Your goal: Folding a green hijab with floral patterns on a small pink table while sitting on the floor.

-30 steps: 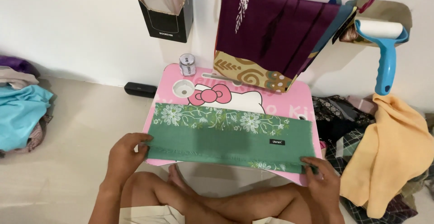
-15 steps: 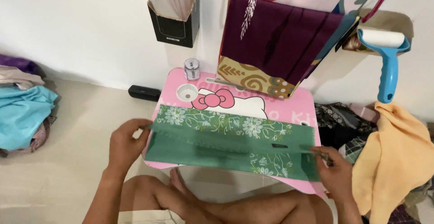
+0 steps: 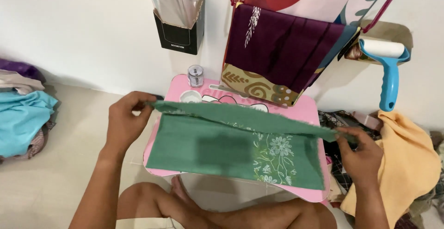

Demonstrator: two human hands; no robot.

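Fingers of both hands pinching the top corners of a green floral-printed woven cloth (image 3: 231,143).

Left hand (image 3: 124,122) and right hand (image 3: 363,152) each grip a corner, holding the upper edge raised above the pink rounded plastic lap table (image 3: 303,108); the lower part lies on that table. Keeping the edge taut and level between the hands should give a straight fold. Behind the table hangs a purple fabric (image 3: 282,51).
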